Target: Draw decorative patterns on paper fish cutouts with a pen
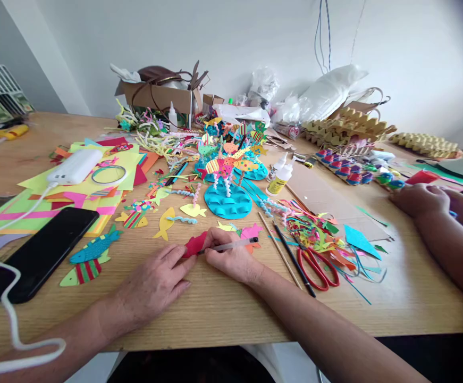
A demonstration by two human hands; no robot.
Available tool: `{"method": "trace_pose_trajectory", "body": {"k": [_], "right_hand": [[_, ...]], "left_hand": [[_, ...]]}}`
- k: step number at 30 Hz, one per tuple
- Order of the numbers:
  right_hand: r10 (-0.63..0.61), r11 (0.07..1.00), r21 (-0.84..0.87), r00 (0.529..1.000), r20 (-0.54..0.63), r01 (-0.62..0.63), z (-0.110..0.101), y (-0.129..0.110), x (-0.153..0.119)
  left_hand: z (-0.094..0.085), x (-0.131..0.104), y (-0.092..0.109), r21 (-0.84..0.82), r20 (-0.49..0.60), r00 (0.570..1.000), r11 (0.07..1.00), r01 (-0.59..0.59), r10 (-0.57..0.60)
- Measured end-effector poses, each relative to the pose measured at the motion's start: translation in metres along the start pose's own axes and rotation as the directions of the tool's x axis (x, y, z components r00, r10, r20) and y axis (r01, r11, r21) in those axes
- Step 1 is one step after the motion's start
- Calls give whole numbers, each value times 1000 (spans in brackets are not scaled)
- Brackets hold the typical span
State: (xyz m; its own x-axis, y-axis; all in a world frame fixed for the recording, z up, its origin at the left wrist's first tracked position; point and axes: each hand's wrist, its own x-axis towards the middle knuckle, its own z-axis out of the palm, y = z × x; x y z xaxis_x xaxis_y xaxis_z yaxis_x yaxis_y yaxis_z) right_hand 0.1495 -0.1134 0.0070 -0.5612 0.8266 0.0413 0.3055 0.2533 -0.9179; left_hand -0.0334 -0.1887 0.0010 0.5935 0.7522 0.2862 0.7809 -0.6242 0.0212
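Observation:
A red paper fish [195,245] lies on the wooden table between my hands. The fingertips of my left hand [155,282] press on its left end and lower edge. My right hand [231,256] grips a pen [235,244] with its tip at the fish, the clear barrel pointing right. Just beyond are a yellow paper fish [164,223] with a twisted blue stem, a pale yellow fish [193,210] and a pink paper piece [251,231]. Behind them stands a blue round base [228,206] bearing colourful paper fish on twisted stems.
Red-handled scissors [319,268], a black pencil [295,260] and paper scraps lie right. Glue bottles [279,180] stand beyond. At left are a black phone [35,255], a white power bank [75,166] with cable, and coloured paper. Another person's arms [446,223] rest far right.

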Motion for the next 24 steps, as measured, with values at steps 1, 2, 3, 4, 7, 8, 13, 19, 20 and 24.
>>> {"method": "trace_pose_trajectory", "body": {"k": [1, 2, 3, 4, 7, 8, 13, 19, 20, 24], "right_hand": [[-4, 1000, -8, 1000, -1, 4, 0, 0, 0], [-8, 1000, -13, 1000, -2, 8, 0, 1, 0], [-12, 1000, -16, 1000, -3, 12, 0, 0, 0], [-16, 1000, -18, 1000, -4, 15, 0, 0, -1], [-25, 999, -27, 1000, -4, 25, 0, -2, -1], [-28, 999, -35, 1000, -4, 28, 0, -2, -1], [-25, 998, -58, 1000, -2, 25, 0, -2, -2], [-51, 995, -88, 999, -16, 49, 1, 2, -2], [-54, 994, -92, 998, -18, 52, 1, 2, -2], [-56, 993, -104, 998, -28, 53, 2, 4, -1]], "left_hand": [[0, 0, 0, 4, 6, 1000, 1000, 4, -4], [0, -1, 1, 8, 10, 1000, 1000, 7, -7], [0, -1, 1, 12, 12, 1000, 1000, 8, -8], [0, -2, 1, 15, 12, 1000, 1000, 7, -7], [2, -3, 1, 12, 3, 1000, 1000, -1, 1], [2, -3, 1, 7, 1, 1000, 1000, -1, 1], [3, -3, 1, 2, -2, 1000, 1000, 7, -7], [3, -3, 1, 3, -5, 1000, 1000, 15, -15], [3, -3, 1, 0, -4, 1000, 1000, 18, -18], [4, -3, 1, 2, -5, 1000, 1000, 24, -24]]}}
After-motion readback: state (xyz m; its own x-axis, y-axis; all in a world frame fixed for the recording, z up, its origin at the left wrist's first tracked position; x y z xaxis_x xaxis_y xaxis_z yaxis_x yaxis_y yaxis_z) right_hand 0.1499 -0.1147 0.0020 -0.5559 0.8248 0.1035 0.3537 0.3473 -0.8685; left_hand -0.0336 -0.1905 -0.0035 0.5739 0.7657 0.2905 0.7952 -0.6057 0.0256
